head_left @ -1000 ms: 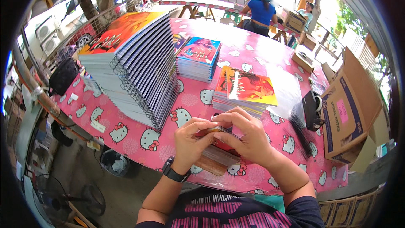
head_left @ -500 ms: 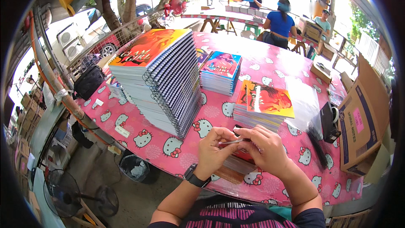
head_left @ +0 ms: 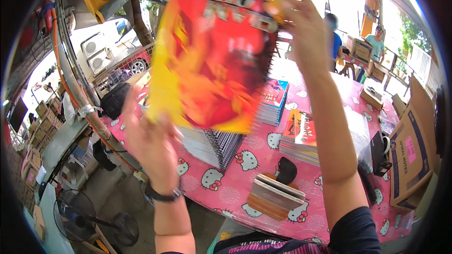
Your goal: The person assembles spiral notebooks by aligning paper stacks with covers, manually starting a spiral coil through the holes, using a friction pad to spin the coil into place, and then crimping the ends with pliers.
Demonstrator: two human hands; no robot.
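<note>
A spiral notebook [head_left: 212,61] with a red and yellow cover is raised in front of me, its cover lettering upside down. My right hand [head_left: 301,26] pinches its upper right corner, beside the spiral edge. My left hand [head_left: 153,136], a little blurred, is closed at the lower left corner. Behind the notebook stands a tall stack of spiral notebooks [head_left: 202,146], its upper part hidden. On the table near me sits a small wooden jig [head_left: 275,195] with a grey slotted block and a black piece [head_left: 286,170] at its far side.
A pink patterned cloth covers the table [head_left: 240,186]. Blue-covered notebooks [head_left: 273,101] and a pile of red-covered ones [head_left: 301,136] stand beyond. At right are black spiral coils [head_left: 369,178], a black device [head_left: 380,153] and an open carton [head_left: 412,150]. Two people are at the back.
Both hands have risen from the wooden jig, where they were together, and now hold a red and yellow notebook up. My view has shifted a little to the left.
</note>
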